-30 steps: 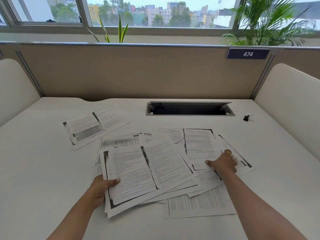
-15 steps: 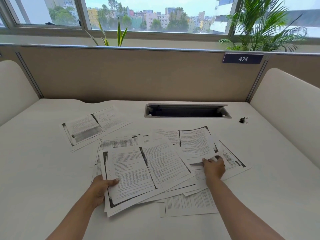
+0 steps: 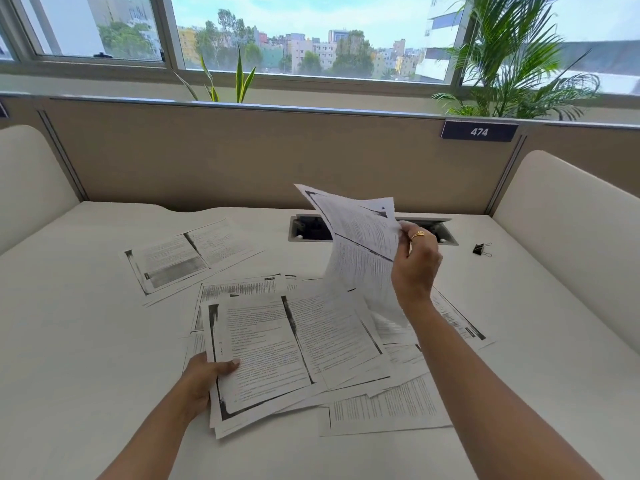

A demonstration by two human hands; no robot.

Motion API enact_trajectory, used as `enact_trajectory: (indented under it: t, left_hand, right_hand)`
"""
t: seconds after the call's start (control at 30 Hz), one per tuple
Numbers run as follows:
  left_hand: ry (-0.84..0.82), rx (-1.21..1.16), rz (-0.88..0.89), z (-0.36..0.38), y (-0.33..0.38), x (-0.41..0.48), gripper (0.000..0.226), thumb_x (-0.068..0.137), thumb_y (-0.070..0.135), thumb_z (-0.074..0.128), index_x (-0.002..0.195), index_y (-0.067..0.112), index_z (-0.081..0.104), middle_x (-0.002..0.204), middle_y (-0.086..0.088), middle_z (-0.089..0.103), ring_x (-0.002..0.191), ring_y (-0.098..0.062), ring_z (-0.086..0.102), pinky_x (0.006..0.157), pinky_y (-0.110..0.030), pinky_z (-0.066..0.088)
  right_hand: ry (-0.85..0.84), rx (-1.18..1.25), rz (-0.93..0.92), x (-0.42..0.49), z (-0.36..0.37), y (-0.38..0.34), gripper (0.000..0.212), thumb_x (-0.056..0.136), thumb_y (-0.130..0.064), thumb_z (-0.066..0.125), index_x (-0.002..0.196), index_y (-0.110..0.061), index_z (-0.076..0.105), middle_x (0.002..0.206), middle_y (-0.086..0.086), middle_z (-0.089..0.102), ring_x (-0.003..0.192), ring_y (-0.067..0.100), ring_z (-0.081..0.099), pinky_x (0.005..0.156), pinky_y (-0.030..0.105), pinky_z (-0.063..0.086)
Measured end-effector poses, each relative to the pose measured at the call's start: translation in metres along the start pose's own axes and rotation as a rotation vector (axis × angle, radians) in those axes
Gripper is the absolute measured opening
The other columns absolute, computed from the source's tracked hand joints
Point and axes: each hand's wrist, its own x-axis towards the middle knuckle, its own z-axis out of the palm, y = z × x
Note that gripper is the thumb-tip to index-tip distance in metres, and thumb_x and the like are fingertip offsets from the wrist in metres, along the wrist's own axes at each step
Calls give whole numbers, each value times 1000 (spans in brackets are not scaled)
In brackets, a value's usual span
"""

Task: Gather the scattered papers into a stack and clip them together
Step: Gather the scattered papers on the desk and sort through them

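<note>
Head view, right hand raised gripping sheet

The papers at the centre of the frame are white, covered in grey lines of print with black smudged bands along edges and folds. The sheet raised at upper centre shows the same grey print and a black diagonal stripe. The desk is off-white. At right, the binder clip is black. The partition across the upper frame is beige; its plate is dark navy with white digits. A gold ring shows near centre right.
</note>
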Motion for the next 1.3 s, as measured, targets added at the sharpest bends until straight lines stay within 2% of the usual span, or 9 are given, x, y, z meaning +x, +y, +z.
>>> enact_trajectory:
  t: [0.1, 0.2, 0.4, 0.53, 0.63, 0.83, 1.07, 1.17, 1.3]
  left_hand:
    - [-8, -4, 8, -1, 0, 0, 41, 80, -13, 57, 120, -10, 51, 114, -29, 60, 101, -43, 59, 95, -51, 45]
    - [-14, -9, 0, -2, -1, 0, 41, 80, -12, 58, 120, -10, 52, 114, -28, 61, 99, -42, 61, 91, -51, 48]
    - [-23, -39, -12, -5, -1, -1, 34, 83, -9, 55, 118, -6, 54, 100, -19, 66, 90, -36, 64, 62, -39, 60]
    - [-36, -42, -16, -2, 2, -7, 27, 87, -4, 52, 114, -4, 55, 96, -17, 66, 88, -34, 63, 79, -46, 53]
    - [-47, -19, -15, 0, 5, -9, 26, 89, 5, 53, 114, -2, 57, 103, -19, 66, 92, -35, 64, 84, -47, 49]
    - [-105, 54, 90, 15, 15, -16, 23, 91, 15, 53, 110, 4, 62, 89, -7, 73, 88, -28, 68, 73, -39, 55]
    - [-135, 73, 124, 36, 25, -30, 31, 92, 30, 50, 109, 6, 58, 96, -14, 71, 90, -33, 67, 78, -44, 55]
    - [-145, 56, 153, 41, 26, -36, 24, 93, 29, 49, 89, 11, 63, 71, -2, 74, 77, -26, 68, 70, -38, 55]
    - [-173, 108, 201, 41, 22, -37, 13, 88, 21, 57, 95, 12, 64, 80, -3, 76, 75, -22, 72, 60, -31, 58]
  right_hand:
    - [-26, -2, -190, 3, 0, -18, 25, 90, -11, 45, 98, -5, 68, 90, 12, 69, 91, 32, 61, 81, 44, 42]
    - [-89, -11, -332, 4, 1, -33, 29, 90, -13, 40, 100, -10, 67, 88, 6, 68, 91, 29, 57, 80, 39, 36]
    - [-418, -66, -414, 4, -2, -58, 31, 91, -11, 41, 109, -13, 66, 93, 3, 68, 93, 28, 52, 86, 44, 36]
    - [-846, -263, -343, 7, -1, -71, 37, 97, -15, 34, 124, -25, 57, 121, 1, 62, 114, 26, 44, 94, 42, 32]
    - [-992, -346, -323, 0, 2, -71, 37, 97, -19, 33, 126, -31, 54, 119, 5, 60, 113, 27, 45, 93, 41, 36]
    - [-1063, -342, -301, -24, 21, -57, 32, 96, -25, 38, 119, -30, 60, 118, 7, 63, 109, 28, 51, 92, 38, 40]
    - [-1039, -234, -324, -56, 30, -49, 34, 97, -24, 37, 125, -25, 57, 116, 6, 64, 105, 25, 47, 82, 35, 32]
    - [-1009, -182, -307, -63, 31, -46, 34, 97, -20, 39, 124, -23, 58, 114, 5, 66, 104, 25, 47, 85, 35, 34]
    - [-989, -130, -287, -72, 34, -43, 31, 96, -20, 41, 120, -21, 61, 111, 4, 67, 106, 23, 48, 89, 37, 36]
